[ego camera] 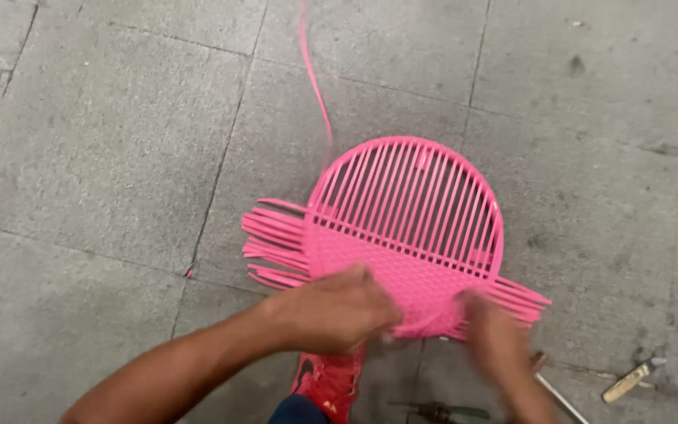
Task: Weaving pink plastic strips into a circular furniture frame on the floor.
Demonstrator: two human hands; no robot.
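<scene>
Left hand point(335, 312) is curled, fingers bent down onto the near edge of the pink round woven frame point(406, 235), pressing or pinching the woven part; the exact grip is hidden under the knuckles. Right hand point(500, 338) is motion-blurred at the frame's lower right edge, right by the strip ends; can't tell how far open it is or whether it holds a strand.

The frame lies flat on the floor just in front of the person, touching both hands. Its far half is bare parallel strands on a round rim; its near half is tightly woven. Loose pink strip ends point(275, 243) stick out left, and more stick out lower right. 1 long pink strip point(315, 78) trails away toward the top.

Handling, as a guess: light, rim stiff, strips springy and slick, likely to slip out of the weave. Best held by the rim or the dense woven part, not the loose ends.

A red shoe point(331, 381) sits below the frame's near edge. Grey paved floor point(103, 141), worn and stained, seams showing. A metal rod point(559, 396), a small wooden-handled tool point(629, 381) and a dark tool point(437, 411) lie nearby.
</scene>
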